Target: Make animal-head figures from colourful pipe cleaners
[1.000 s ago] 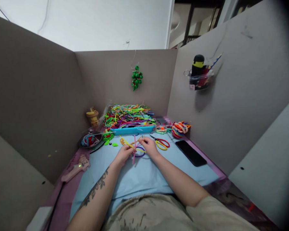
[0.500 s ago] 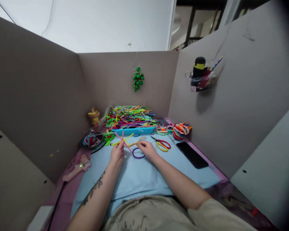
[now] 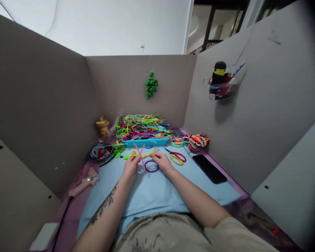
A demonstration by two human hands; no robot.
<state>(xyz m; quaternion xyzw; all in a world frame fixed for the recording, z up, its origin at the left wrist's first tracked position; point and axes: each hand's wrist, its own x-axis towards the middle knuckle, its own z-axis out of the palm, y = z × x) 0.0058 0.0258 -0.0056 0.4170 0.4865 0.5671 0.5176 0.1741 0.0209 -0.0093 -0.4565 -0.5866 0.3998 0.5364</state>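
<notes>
Crossed pink pipe cleaners (image 3: pixel 142 148) stand up from the pinched fingers of my left hand (image 3: pixel 131 167). A yellow pipe cleaner (image 3: pixel 146 154) crosses them and stretches right toward my right hand (image 3: pixel 161 163). The thumb and fingers of that hand are pinched on the yellow strand near its right end; an orange-yellow strand beside it is partly hidden. A purple ring (image 3: pixel 152 171) lies on the blue cloth (image 3: pixel 157 196) between my hands, below the right fingertips. Small green pieces (image 3: pixel 126 157) lie just beyond my left hand.
A blue tray (image 3: pixel 147 142) heaped with coloured pipe cleaners is at the back. Scissors (image 3: pixel 182 158) and a black phone (image 3: pixel 209 169) lie on the right. A glue gun (image 3: pixel 85 182) and a dark bowl (image 3: pixel 110 154) are on the left. Grey partitions (image 3: pixel 136 98) surround the table.
My left hand has moved right, closer to my right hand, and the pink pipe cleaners have turned into an upright cross. The green pieces now show beyond it. My right hand has barely moved.
</notes>
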